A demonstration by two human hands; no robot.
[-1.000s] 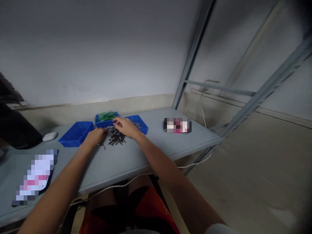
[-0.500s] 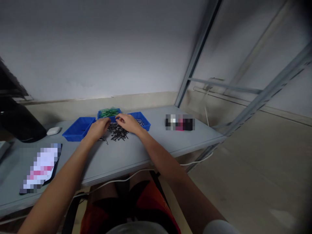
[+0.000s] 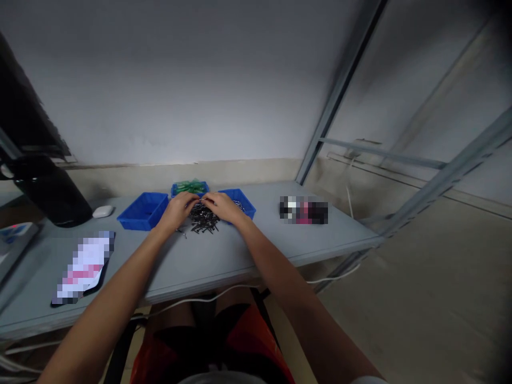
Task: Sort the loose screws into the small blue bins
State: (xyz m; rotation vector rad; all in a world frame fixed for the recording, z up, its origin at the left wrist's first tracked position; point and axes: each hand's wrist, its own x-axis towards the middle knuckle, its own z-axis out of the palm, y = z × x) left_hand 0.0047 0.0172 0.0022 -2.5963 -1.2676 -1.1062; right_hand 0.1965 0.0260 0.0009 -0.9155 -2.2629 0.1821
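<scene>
My left hand [image 3: 178, 211] and my right hand [image 3: 222, 207] are closed in pinches, their fingertips almost meeting. Between them is a thin, shiny glint, too small to name. Right below lies a heap of dark screws [image 3: 205, 221] on the grey table. Beside my left hand, a few silver pieces [image 3: 182, 232] lie loose. Behind the fingers stands a blue bin with green pieces [image 3: 191, 186] in it. Another blue bin [image 3: 248, 209], partly hidden by my right hand, holds silver metal pieces [image 3: 239, 205]. To the left is a blue bin [image 3: 138, 220] with no contents visible.
On the left of the table [image 3: 192, 266] are a phone [image 3: 86, 266] with a blurred screen, a white earbud case [image 3: 103, 212], a black bottle [image 3: 56, 192] and a white device [image 3: 16, 240]. A blurred item [image 3: 304, 210] lies right, near the metal frame [image 3: 340, 96].
My hands have come together above the screw heap, fingertips now almost touching where there was a gap. The whole view has shifted, so the table things appear farther right.
</scene>
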